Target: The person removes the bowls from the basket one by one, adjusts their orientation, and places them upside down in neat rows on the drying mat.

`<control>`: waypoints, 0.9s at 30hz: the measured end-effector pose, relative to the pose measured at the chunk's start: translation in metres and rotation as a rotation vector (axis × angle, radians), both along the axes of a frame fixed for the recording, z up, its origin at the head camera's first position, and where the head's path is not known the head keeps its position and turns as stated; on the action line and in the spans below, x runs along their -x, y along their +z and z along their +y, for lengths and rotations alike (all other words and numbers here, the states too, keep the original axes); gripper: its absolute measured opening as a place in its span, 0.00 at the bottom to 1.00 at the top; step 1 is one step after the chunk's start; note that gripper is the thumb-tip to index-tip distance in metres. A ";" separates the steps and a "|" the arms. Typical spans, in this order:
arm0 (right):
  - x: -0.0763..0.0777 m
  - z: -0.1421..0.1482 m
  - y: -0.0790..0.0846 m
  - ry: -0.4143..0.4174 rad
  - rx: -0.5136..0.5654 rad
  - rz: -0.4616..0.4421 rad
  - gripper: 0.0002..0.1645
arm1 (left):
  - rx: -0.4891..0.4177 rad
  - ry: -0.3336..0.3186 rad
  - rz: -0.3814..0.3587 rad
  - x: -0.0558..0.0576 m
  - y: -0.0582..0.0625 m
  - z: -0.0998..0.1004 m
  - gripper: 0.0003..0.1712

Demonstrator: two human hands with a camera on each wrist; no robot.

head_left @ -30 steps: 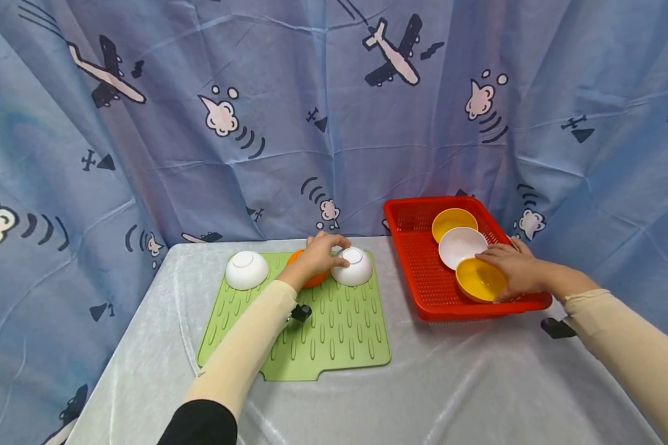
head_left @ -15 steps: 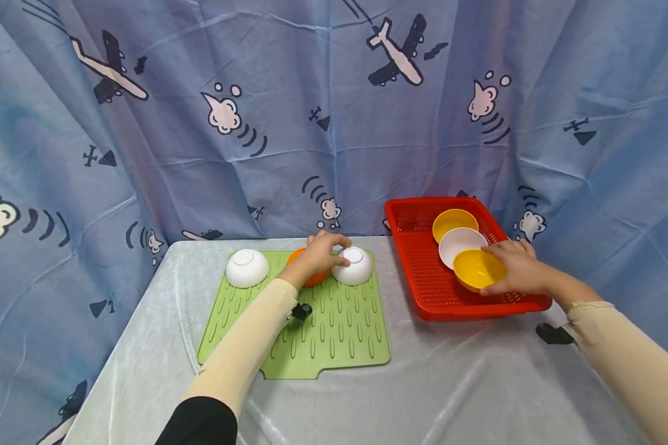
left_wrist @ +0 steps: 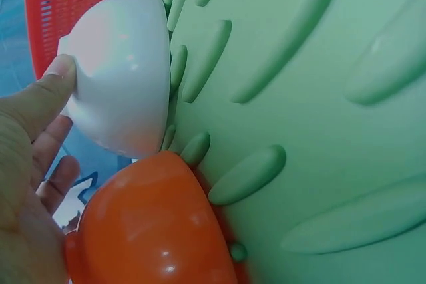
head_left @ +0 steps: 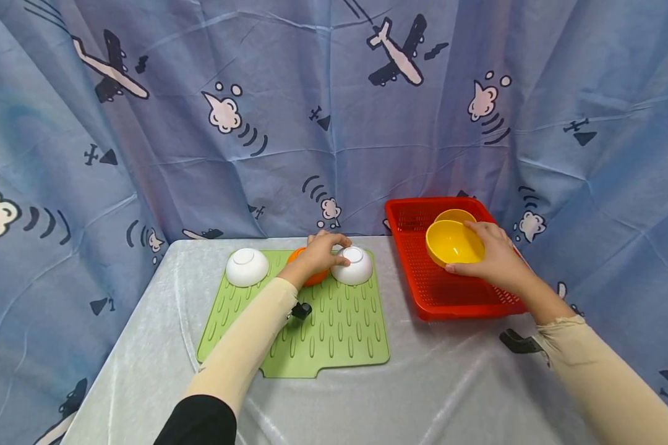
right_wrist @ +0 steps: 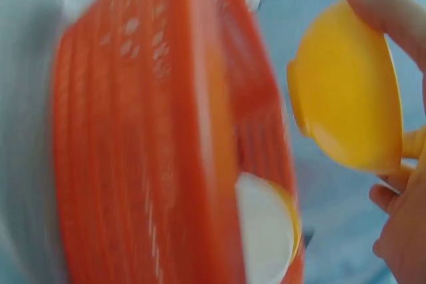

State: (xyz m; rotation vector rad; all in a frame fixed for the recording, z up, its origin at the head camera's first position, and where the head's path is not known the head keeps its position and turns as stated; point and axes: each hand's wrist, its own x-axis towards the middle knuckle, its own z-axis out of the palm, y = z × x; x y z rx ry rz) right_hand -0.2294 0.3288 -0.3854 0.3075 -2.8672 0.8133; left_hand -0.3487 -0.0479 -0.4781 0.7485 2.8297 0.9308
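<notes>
My right hand (head_left: 495, 256) grips a yellow bowl (head_left: 453, 242) by its rim, thumb on the near side and fingers on the far side. The bowl is tilted and raised over the red plastic basket (head_left: 445, 313). In the right wrist view it stands clear of the basket wall, and a white bowl (right_wrist: 263, 231) lies inside. Another yellow bowl (head_left: 456, 214) shows partly behind the held one. On the green draining mat (head_left: 334, 337), my left hand (head_left: 320, 252) pinches the foot of an upturned white bowl (head_left: 355, 272). Beneath that wrist is an upturned orange bowl (head_left: 315, 279).
A second upturned white bowl (head_left: 247, 267) sits at the mat's back left corner. A grey-white cloth (head_left: 401, 395) covers the table. Behind everything hangs a blue curtain (head_left: 278, 93) printed with planes.
The right hand has lifted the front yellow bowl from the basket and carried it back and left, so it now covers the basket's white bowl in the head view. The left hand stays put.
</notes>
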 end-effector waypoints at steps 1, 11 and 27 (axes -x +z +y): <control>-0.002 -0.010 0.003 -0.003 0.017 0.009 0.65 | 0.004 -0.001 0.003 0.000 0.000 0.000 0.29; -0.025 -0.110 -0.003 0.114 0.165 0.075 0.64 | 0.018 0.012 0.004 0.000 -0.001 -0.003 0.27; -0.047 -0.195 -0.035 0.281 0.143 0.093 0.66 | 0.042 -0.004 0.005 -0.015 0.013 -0.003 0.23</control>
